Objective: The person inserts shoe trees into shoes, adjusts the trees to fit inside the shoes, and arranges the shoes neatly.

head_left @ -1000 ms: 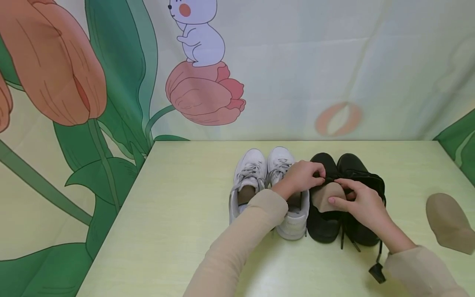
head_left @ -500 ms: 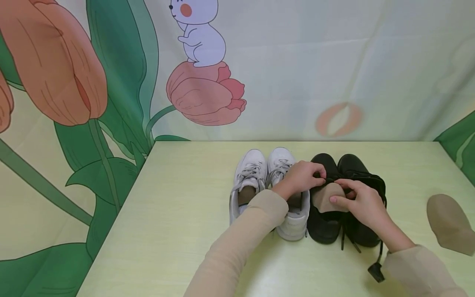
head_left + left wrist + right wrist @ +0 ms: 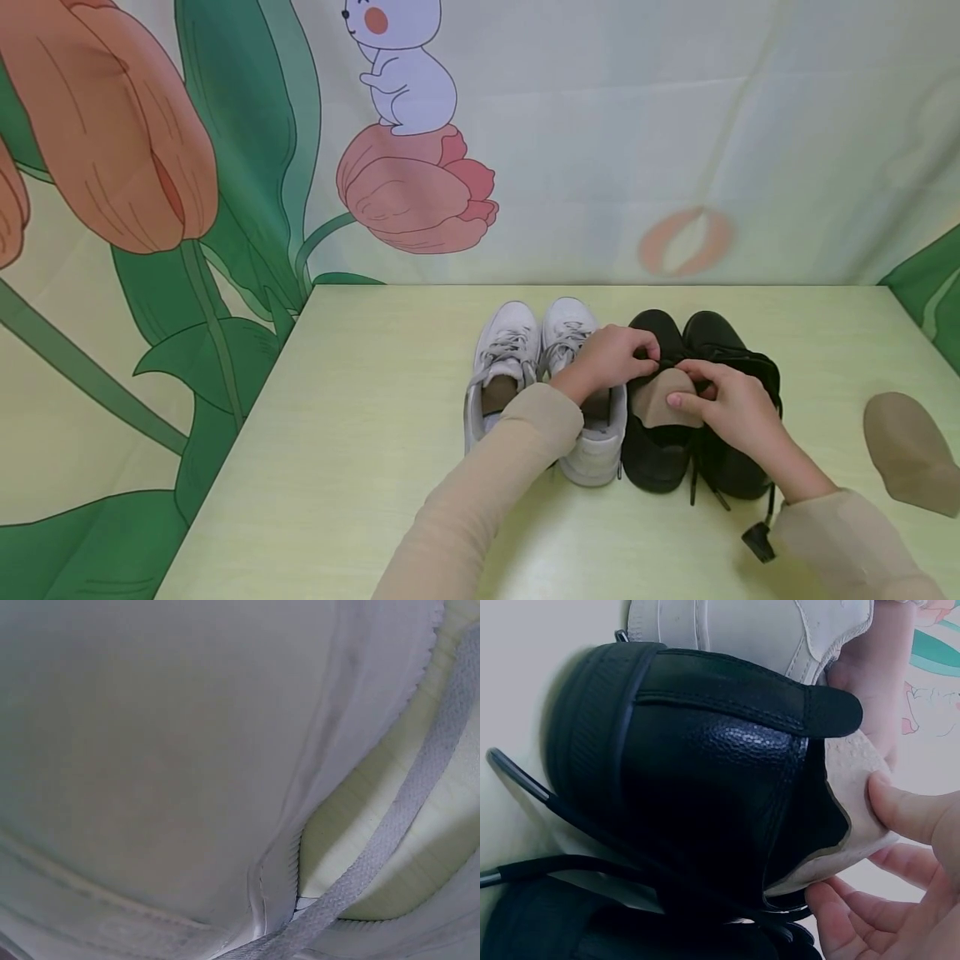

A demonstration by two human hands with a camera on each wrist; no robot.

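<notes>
A pair of black shoes (image 3: 660,458) stands beside a pair of white sneakers (image 3: 510,350) on the pale green table (image 3: 360,433). A tan insole (image 3: 654,402) sticks out of the left black shoe's opening. My left hand (image 3: 647,354) reaches over the right white sneaker and grips the black shoe's tongue at the opening. My right hand (image 3: 686,402) pinches the insole's heel end between thumb and fingers. The right wrist view shows the black shoe (image 3: 705,765), the insole (image 3: 855,787) and my right thumb (image 3: 911,814) on it. A white sneaker (image 3: 150,750) and its lace (image 3: 405,817) fill the left wrist view.
A second tan insole (image 3: 907,454) lies on the table at the far right. Black laces with a toggle (image 3: 757,542) trail toward the front edge. A printed flower backdrop (image 3: 420,183) hangs behind the table.
Both hands keep their grips on the shoe and the insole. My right forearm has edged slightly forward, and the lace toggle has shifted with it.
</notes>
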